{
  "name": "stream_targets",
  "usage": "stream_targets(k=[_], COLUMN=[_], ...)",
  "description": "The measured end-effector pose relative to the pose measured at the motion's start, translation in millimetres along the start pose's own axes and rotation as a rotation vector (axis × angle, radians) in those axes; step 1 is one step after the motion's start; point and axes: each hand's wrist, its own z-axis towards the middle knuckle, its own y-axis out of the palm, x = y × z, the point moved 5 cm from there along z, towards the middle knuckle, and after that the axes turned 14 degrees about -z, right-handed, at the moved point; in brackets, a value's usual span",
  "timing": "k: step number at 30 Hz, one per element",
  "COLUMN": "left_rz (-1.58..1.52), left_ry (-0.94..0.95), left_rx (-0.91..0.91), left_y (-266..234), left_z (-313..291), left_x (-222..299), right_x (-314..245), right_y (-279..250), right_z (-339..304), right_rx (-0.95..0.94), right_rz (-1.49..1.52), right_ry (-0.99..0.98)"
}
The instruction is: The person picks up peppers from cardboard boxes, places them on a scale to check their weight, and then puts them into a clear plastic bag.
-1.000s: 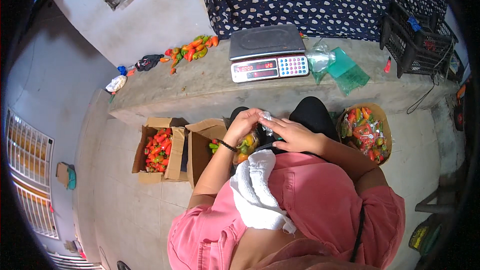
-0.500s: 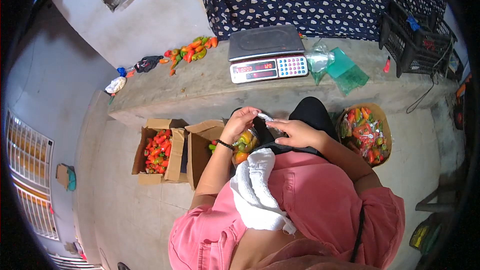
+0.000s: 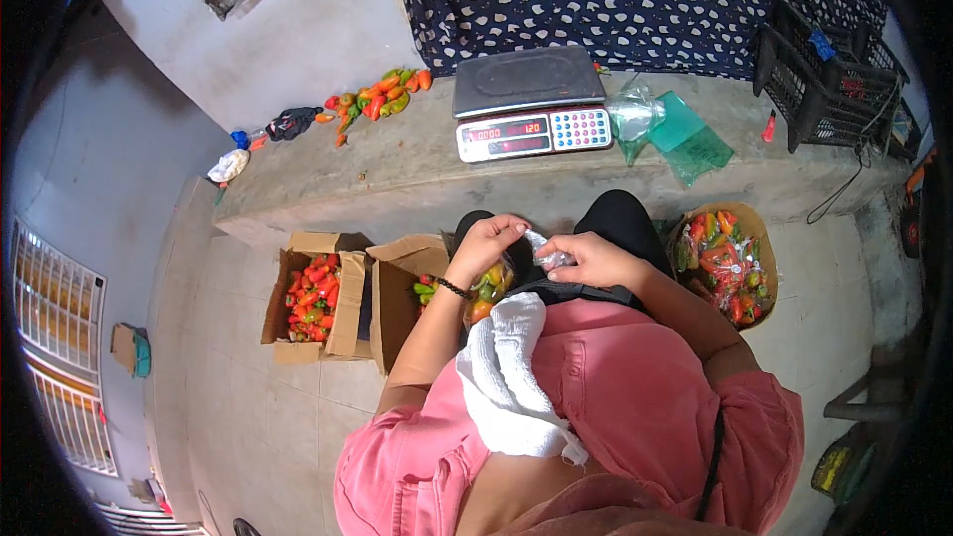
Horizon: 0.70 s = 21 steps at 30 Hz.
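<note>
My left hand, with a dark beaded bracelet at the wrist, pinches the gathered end of a clear plastic bag over my lap. My right hand has its fingers curled on the other side of the same twisted plastic. Below my left hand hangs the body of the bag with green, yellow and orange peppers showing through it. My left forearm and wrist hide part of the bag. A white towel lies over my pink shirt, close under the bag.
Ahead, a digital scale stands on a concrete ledge; loose peppers and green plastic bags flank it. Left on the floor sit cardboard boxes with peppers. A box of bagged peppers is right; black crates stand farther right.
My right fingers have curled in from a flatter pose and bunched the plastic. My left hand has moved slightly to the right, still pinching the bag's end.
</note>
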Motion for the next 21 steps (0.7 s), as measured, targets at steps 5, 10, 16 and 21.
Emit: stream_targets(k=[5, 10, 16, 21], left_rz=[0.092, 0.151, 0.208, 0.201], left_ry=[-0.053, 0.091, 0.102, 0.068], left_rx=[-0.040, -0.054, -0.040, -0.041], left_y=[-2, 2, 6, 6], left_z=[0, 0, -4, -3], left_x=[-3, 2, 10, 8], right_x=[-15, -29, -29, -35], right_y=[-4, -7, -8, -14], right_z=[-4, -3, -4, -7], right_rx=[0.007, 0.114, 0.055, 0.023], right_rz=[0.535, -0.093, -0.085, -0.020], right_ry=[-0.075, -0.193, -0.077, 0.004])
